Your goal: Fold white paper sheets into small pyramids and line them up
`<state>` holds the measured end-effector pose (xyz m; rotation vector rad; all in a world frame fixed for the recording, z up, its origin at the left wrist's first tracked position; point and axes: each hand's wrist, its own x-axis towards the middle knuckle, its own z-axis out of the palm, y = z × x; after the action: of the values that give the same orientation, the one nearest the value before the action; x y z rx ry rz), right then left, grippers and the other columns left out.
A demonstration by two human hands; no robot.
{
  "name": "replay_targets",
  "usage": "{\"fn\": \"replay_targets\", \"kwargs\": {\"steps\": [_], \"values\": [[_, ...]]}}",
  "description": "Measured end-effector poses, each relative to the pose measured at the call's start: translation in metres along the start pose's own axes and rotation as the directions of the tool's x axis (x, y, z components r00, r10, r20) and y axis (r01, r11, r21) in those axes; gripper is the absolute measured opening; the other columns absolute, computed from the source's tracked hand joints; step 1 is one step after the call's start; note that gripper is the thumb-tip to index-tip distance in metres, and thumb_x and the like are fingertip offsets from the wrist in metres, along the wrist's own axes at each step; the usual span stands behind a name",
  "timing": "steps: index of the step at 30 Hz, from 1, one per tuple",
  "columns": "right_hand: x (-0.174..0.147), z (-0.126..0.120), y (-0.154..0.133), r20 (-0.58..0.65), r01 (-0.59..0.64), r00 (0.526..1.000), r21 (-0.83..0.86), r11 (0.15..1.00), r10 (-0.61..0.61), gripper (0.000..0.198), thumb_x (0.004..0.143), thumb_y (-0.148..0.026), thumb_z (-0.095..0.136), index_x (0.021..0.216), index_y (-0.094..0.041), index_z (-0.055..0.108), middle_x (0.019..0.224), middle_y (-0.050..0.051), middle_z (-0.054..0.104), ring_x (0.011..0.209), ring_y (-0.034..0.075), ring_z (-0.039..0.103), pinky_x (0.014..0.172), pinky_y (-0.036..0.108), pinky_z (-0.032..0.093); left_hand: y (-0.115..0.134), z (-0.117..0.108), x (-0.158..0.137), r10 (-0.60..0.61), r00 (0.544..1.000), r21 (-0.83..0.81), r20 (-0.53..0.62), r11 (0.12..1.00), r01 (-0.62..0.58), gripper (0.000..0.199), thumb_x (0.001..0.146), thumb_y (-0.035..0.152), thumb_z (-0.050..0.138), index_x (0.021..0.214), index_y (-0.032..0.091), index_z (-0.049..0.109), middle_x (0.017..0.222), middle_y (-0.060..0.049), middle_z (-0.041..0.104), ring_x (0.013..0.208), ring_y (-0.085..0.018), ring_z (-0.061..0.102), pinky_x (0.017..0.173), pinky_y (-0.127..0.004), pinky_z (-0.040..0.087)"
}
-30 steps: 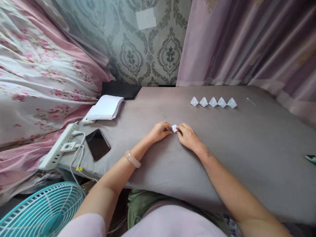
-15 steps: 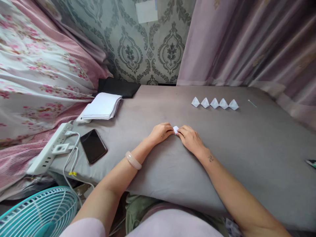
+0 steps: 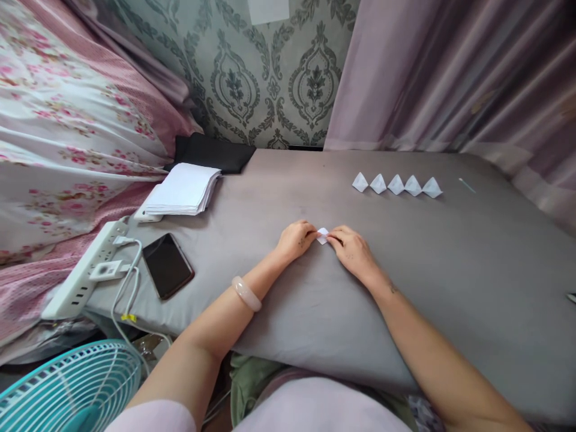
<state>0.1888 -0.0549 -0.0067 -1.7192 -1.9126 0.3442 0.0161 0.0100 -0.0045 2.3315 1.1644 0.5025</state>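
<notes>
A fan (image 3: 85, 384) stands nearer than the phone (image 3: 168, 266). Right of the phone, the left hand (image 3: 297, 239) and right hand (image 3: 351, 251) pinch a small paper (image 3: 323, 236) from opposite sides. Beyond the phone lies a paper stack (image 3: 184, 189); beyond and well right of it, five folded papers (image 3: 396, 185).

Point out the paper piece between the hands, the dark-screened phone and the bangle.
Paper piece (image 3: 323, 236): head view, middle of its visible white face.
Phone (image 3: 168, 266): head view, middle of its dark screen.
Bangle (image 3: 246, 294): head view, middle of its visible band.
</notes>
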Motion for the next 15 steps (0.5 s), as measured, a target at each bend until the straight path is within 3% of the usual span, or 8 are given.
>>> {"fn": "replay_targets", "kwargs": {"steps": [9,15], "values": [[0.007,0.005,0.004,-0.066,-0.123,0.989,0.094,0.988,0.129,0.018,0.086,-0.031,0.057,0.082,-0.019,0.071,0.09,0.005,0.069,0.076,0.015,0.061,0.074,0.028,0.044,0.001,0.0,0.005,-0.027,0.999,0.003,0.022,1.0,0.027,0.03,0.09,0.036,0.049,0.092,0.017,0.071,0.091,-0.008,0.068,0.081,-0.017,0.06,0.075,-0.026,0.047],[0.014,-0.002,-0.003,-0.011,-0.215,0.976,0.077,0.974,0.217,0.017,0.082,-0.029,0.06,0.076,-0.018,0.072,0.087,0.006,0.069,0.079,0.016,0.062,0.076,0.026,0.044,0.003,-0.003,0.007,-0.058,0.997,-0.033,0.059,0.998,0.06,0.026,0.087,0.03,0.051,0.09,0.016,0.073,0.086,-0.008,0.07,0.075,-0.017,0.061,0.072,-0.027,0.047]]}}
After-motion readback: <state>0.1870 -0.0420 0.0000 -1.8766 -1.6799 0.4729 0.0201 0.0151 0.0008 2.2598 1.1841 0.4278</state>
